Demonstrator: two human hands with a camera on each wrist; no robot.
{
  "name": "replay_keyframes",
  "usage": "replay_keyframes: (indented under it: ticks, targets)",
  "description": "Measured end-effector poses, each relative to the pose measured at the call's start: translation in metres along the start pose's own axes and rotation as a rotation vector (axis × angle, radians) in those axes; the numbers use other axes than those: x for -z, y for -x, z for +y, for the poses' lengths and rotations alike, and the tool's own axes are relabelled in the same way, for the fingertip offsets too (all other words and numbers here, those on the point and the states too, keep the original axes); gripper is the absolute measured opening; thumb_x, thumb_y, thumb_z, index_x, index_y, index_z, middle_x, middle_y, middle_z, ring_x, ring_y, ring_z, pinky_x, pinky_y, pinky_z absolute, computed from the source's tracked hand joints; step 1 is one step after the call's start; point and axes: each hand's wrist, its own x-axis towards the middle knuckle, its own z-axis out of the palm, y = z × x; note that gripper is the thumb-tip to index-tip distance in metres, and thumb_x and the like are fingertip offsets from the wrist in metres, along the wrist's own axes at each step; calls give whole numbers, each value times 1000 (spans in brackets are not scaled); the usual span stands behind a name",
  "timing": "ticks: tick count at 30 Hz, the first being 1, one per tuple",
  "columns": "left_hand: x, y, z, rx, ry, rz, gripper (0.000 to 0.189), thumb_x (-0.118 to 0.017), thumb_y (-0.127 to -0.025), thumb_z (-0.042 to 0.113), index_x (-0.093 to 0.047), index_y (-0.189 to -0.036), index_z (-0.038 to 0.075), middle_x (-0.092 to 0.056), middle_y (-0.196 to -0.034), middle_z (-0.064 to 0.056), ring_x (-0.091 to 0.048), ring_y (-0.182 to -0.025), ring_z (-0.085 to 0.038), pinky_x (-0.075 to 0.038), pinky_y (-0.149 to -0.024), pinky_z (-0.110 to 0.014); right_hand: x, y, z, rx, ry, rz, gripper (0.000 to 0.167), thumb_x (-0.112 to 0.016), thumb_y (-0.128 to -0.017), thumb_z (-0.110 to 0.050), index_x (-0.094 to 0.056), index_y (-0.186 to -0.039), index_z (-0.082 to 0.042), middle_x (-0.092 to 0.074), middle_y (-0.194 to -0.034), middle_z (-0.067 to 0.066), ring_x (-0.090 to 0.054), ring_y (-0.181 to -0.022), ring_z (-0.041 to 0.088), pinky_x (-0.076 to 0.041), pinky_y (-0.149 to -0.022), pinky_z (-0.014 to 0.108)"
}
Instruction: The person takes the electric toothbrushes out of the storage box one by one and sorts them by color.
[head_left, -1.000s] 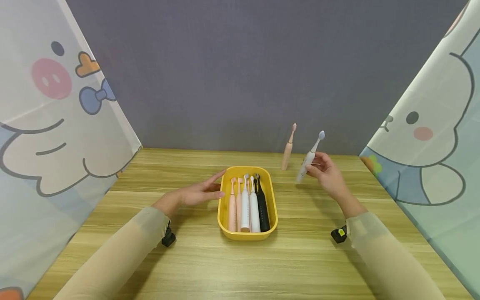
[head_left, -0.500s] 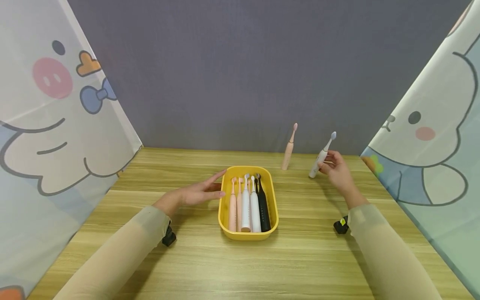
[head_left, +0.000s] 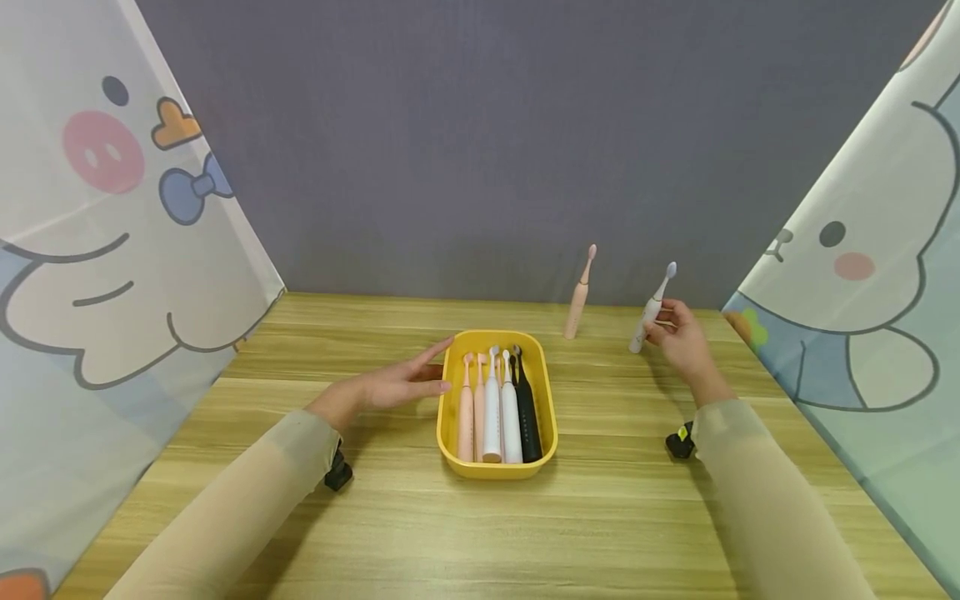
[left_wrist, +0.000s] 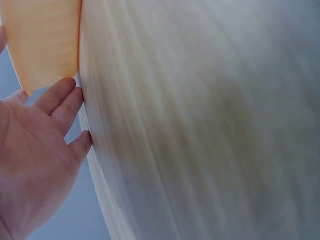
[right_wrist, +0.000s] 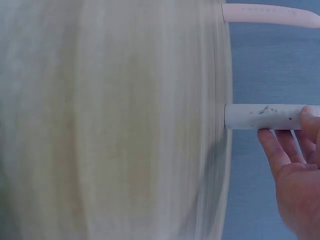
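Observation:
My right hand [head_left: 681, 343] pinches a white electric toothbrush [head_left: 649, 315] by its handle between thumb and fingers. In the right wrist view its handle [right_wrist: 250, 116] meets the tabletop at the base, so it stands upright. A pink electric toothbrush [head_left: 577, 308] stands on its own to the left of it. My left hand [head_left: 397, 385], fingers mostly straight, touches the left wall of a yellow basket [head_left: 551, 417]. Inside the basket lie several electric toothbrushes: pink ones [head_left: 466, 421], white ones [head_left: 491, 417] and black ones [head_left: 528, 421]. The left wrist view shows the hand [left_wrist: 42, 130] beside the basket's wall [left_wrist: 45, 45].
The wood-grain table [head_left: 480, 533] runs back to a grey panel [head_left: 450, 150]. Cartoon-printed cloths [head_left: 90, 250] flank it on both sides. The standing pink toothbrush is near the table's back edge.
My right hand has moved right with the white toothbrush and lowered it until its base meets the table, more upright than before. My left hand stays at the basket.

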Motion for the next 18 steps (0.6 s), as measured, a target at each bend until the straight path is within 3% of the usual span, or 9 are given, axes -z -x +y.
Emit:
replay_keyframes:
  ticks: [5, 12, 18]
  targets:
    - [2, -1, -2, -9, -30, 13, 95, -61, -110, 58, 4, -176, 44, -32, -179, -20, -32, -166, -43, -24, -133, -69, -1, -5, 2, -16, 51, 2, 56, -55, -113, -1, -31, -162, 10, -55, -140, 24, -60, -98, -12, -59, -89, 11]
    - [3, 1, 1, -5, -64, 49, 96, -64, -108, 59, -1, -177, 40, -37, -177, -16, -36, -164, -42, -23, -133, -71, -5, -9, 3, -34, 41, 17, 58, -57, -113, -3, -31, -163, 7, -57, -136, 18, -60, -96, -11, -57, -87, 9]
    - [2, -1, 2, -25, -88, 70, 96, -65, -107, 58, -5, -178, 35, -37, -178, -16, -38, -163, -43, -25, -133, -71, -8, -7, 0, -32, 67, 32, 56, -56, -113, -4, -33, -163, 7, -54, -144, 30, -59, -96, -10, -55, -85, 7]
